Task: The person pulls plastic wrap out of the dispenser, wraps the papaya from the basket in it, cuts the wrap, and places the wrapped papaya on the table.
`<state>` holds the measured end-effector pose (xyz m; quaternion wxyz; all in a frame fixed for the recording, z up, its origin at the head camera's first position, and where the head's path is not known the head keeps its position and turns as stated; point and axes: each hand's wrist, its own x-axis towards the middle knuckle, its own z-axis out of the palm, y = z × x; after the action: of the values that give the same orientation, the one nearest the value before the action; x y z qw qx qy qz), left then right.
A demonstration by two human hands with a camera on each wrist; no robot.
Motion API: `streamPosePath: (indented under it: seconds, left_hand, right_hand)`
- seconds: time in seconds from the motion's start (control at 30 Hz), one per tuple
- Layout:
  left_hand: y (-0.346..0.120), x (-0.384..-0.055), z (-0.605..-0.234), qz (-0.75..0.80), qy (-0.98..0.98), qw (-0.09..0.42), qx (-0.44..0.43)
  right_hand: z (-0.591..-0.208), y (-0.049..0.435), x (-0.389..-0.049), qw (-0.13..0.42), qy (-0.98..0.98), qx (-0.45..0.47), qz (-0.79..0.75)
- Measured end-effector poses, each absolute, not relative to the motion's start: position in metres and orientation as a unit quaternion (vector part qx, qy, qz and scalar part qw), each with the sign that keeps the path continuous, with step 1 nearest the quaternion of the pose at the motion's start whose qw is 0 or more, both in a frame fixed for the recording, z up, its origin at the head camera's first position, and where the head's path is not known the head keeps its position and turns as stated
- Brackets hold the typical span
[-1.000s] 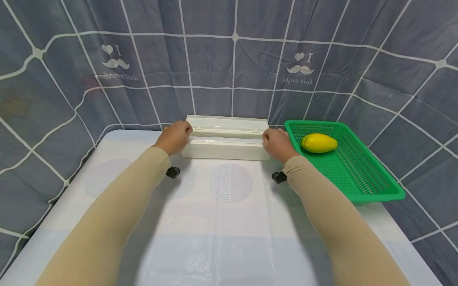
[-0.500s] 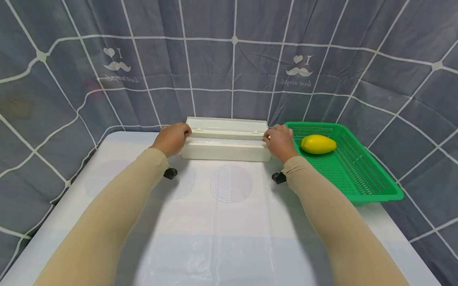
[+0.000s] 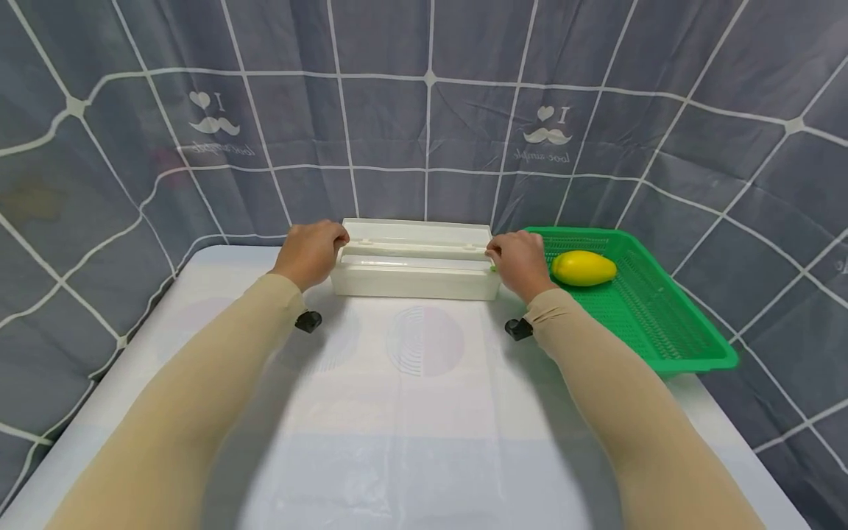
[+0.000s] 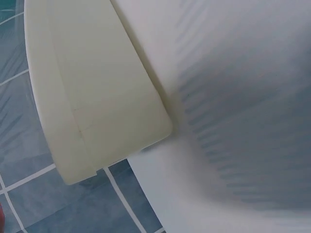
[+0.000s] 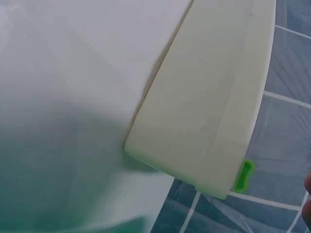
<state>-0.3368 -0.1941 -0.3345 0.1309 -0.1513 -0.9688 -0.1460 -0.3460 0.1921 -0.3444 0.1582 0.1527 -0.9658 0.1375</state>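
A white plastic wrap dispenser (image 3: 414, 283), long and box-shaped, lies crosswise at the far side of the table. Its lid (image 3: 417, 232) is raised and tilted back, with a shiny film visible inside the body. My left hand (image 3: 308, 252) pinches the lid's left end, and my right hand (image 3: 520, 261) pinches its right end. A small green plastic piece (image 5: 244, 175) sticks out near the dispenser's end in the right wrist view. Only slivers of fingertips (image 5: 307, 196) enter the wrist views, and the fingers cover the lid's corners in the head view.
To the right stands a green perforated basket (image 3: 662, 324) holding a yellow, papaya-like fruit (image 3: 583, 268). A grey curtain (image 3: 384, 125) with white lines hangs close behind the table and along both sides. A patterned white cloth (image 3: 424, 412) covers the table.
Both hands stay at the lid's ends and the lid remains raised. A bit of green now shows beside the right hand. The head view has shifted slightly.
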Motion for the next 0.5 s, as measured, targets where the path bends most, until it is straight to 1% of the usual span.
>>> streamPosePath:
  seconds: [0.13,0.5]
  left_hand:
    - [-0.195,-0.334,-0.331,-0.144,-0.968,0.143,-0.149]
    - [-0.194,-0.330,-0.323,-0.145,-0.958,0.190,-0.159]
  right_hand:
    - [-0.339,0.192,-0.343,0.159,-0.965,0.161,0.135]
    - [-0.327,0.194,-0.339,0.171,-0.967,0.147,0.122]
